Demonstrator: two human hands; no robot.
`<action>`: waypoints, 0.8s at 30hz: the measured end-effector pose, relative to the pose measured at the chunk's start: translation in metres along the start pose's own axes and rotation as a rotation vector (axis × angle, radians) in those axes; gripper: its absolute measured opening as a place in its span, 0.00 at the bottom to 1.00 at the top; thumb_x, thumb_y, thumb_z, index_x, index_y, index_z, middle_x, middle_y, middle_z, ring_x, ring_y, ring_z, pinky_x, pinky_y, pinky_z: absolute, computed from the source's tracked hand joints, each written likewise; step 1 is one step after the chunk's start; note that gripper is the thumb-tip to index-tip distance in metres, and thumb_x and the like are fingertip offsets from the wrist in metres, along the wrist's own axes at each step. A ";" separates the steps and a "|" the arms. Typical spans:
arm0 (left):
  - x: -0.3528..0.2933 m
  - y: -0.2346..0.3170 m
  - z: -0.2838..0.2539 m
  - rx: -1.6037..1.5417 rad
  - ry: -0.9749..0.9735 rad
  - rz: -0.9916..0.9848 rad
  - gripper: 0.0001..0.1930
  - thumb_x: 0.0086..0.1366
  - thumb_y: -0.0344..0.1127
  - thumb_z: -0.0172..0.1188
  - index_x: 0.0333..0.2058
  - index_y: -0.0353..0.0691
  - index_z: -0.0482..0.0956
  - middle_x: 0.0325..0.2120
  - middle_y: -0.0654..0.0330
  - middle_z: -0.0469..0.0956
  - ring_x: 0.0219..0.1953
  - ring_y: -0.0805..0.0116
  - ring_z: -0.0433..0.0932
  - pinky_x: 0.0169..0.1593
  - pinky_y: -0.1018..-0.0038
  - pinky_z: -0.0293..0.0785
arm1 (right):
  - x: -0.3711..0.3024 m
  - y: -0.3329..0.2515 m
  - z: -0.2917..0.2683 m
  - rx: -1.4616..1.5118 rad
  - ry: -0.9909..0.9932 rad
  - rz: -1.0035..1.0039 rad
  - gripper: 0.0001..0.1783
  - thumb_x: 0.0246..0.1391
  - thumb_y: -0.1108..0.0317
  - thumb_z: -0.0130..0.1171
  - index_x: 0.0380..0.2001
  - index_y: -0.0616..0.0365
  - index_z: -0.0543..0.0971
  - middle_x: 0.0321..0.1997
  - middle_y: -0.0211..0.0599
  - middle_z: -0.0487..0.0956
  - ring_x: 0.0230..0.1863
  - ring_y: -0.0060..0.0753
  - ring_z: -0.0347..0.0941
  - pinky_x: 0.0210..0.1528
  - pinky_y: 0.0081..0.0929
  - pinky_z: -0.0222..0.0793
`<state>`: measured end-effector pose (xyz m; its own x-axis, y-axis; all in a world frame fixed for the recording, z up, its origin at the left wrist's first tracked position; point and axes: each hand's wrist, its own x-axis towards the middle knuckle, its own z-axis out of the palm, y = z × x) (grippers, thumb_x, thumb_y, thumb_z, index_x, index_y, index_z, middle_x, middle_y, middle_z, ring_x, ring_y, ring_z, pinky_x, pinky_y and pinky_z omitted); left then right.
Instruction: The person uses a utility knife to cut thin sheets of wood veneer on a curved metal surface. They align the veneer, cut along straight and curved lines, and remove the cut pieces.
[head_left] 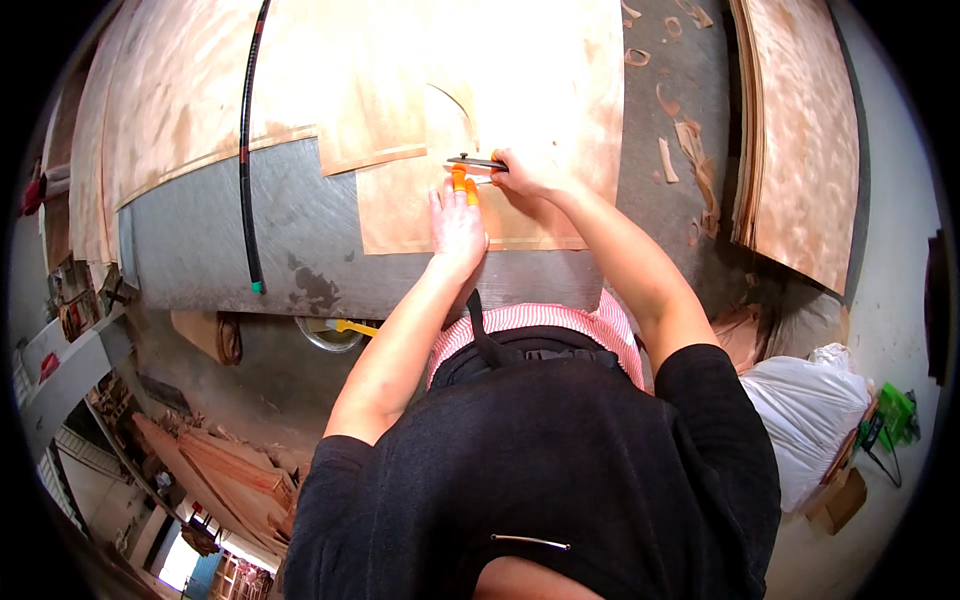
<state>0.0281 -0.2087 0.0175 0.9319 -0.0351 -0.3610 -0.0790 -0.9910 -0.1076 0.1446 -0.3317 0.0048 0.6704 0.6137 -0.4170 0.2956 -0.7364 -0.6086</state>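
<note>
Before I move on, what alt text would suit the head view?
A person's right hand holds a slim black tool over a thin wood veneer sheet, while the left hand, wearing orange finger covers, rests on that sheet. Other veneer sheets and a black rod lie on the gray table; a veneer stack is at right.

The slim black tool (482, 162) pointed left over the tan sheet (393, 215), which lay flat near the grey table's (195, 225) front edge.

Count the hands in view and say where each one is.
2: the left hand is over the light-brown sheet, fingers extended; the right hand, farther right, holds a dark slender tool.
</note>
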 end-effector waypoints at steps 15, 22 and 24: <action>-0.052 -0.026 0.024 -0.676 0.335 0.087 0.31 0.46 0.35 0.58 0.51 0.38 0.64 0.57 0.45 0.52 0.59 0.47 0.50 0.60 0.60 0.49 | -0.066 0.055 -0.004 0.749 -0.071 0.087 0.13 0.53 0.69 0.51 0.41 0.62 0.74 0.24 0.25 0.72 0.28 0.17 0.67 0.34 0.17 0.64; -0.107 -0.016 0.044 -0.489 0.260 -0.029 0.30 0.50 0.43 0.59 0.52 0.41 0.65 0.58 0.47 0.48 0.61 0.52 0.46 0.60 0.54 0.44 | -0.073 -0.009 0.052 1.084 -0.150 0.105 0.10 0.51 0.70 0.54 0.35 0.63 0.69 0.24 0.29 0.73 0.27 0.18 0.69 0.31 0.15 0.66; -0.106 -0.015 0.046 -0.448 0.263 -0.027 0.31 0.50 0.45 0.59 0.53 0.43 0.64 0.57 0.48 0.50 0.62 0.54 0.45 0.60 0.54 0.43 | -0.062 -0.012 0.077 1.146 -0.100 0.104 0.09 0.50 0.72 0.54 0.34 0.62 0.67 0.24 0.30 0.73 0.26 0.21 0.71 0.27 0.17 0.67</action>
<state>-0.0859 -0.1847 0.0151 0.9935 0.0175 -0.1122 0.0522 -0.9480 0.3139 0.0469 -0.3391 -0.0139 0.5835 0.6228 -0.5212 -0.5830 -0.1255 -0.8027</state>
